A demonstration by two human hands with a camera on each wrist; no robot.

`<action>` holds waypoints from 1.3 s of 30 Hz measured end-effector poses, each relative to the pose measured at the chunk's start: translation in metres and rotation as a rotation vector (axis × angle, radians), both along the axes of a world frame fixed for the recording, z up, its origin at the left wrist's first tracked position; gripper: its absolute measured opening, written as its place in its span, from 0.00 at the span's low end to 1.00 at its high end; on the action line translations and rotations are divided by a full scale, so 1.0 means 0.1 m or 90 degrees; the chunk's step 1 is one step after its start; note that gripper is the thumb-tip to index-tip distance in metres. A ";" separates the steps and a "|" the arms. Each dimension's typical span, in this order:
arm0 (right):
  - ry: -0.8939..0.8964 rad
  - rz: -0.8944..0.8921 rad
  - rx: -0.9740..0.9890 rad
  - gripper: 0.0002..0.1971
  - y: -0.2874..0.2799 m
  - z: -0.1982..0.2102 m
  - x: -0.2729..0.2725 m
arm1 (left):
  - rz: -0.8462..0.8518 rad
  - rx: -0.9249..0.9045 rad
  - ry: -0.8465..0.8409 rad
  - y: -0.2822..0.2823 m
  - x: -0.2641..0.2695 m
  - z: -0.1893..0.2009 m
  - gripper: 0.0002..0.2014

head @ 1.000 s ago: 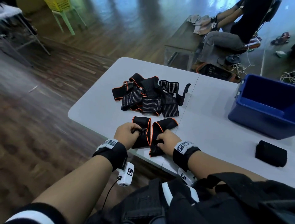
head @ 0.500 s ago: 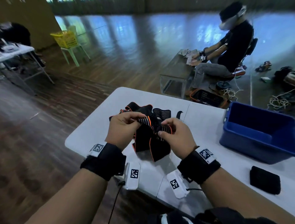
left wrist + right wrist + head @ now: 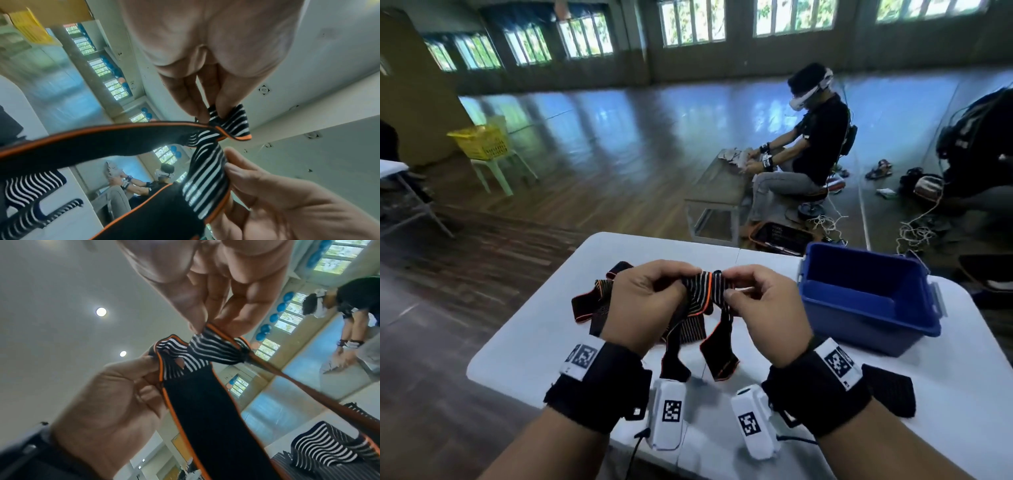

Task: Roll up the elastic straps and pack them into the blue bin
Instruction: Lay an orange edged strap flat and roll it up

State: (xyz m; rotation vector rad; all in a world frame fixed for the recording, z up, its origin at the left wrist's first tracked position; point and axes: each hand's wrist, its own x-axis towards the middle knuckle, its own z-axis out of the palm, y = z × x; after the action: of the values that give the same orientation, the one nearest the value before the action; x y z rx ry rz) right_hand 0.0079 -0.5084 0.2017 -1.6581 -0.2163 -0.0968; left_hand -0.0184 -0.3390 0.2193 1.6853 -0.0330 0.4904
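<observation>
A black elastic strap (image 3: 705,291) with white stripes and orange edging hangs in the air over the white table (image 3: 524,346). My left hand (image 3: 685,281) pinches one striped part of it and my right hand (image 3: 726,286) pinches the part beside it. Its two black tails (image 3: 717,356) dangle toward the table. In the left wrist view the fingertips (image 3: 221,110) pinch a striped end (image 3: 236,123). The right wrist view shows my right hand (image 3: 205,327) nipping the strap (image 3: 205,402). The blue bin (image 3: 859,262) stands to the right, with nothing visible inside. A rolled black strap (image 3: 890,394) lies near my right wrist.
A pile of loose straps (image 3: 589,303) lies on the table behind my left hand. Beyond the table a seated person (image 3: 815,150) works at a low bench (image 3: 715,195). A yellow basket (image 3: 481,140) sits on a green chair at the far left.
Both hands have lifted the strap off the table's front edge and hold it up in the air. The head view has tilted up, showing more of the room.
</observation>
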 end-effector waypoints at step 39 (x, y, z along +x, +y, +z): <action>0.055 -0.162 0.191 0.21 -0.01 0.23 -0.17 | -0.330 0.045 0.011 -0.18 0.48 -0.39 0.16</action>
State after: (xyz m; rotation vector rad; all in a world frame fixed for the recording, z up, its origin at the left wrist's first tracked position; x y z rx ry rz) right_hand -0.0091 -0.5095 0.2245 -1.3793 0.0738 -0.2376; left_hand 0.0300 -0.3571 0.1802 1.6695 -0.4671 0.0849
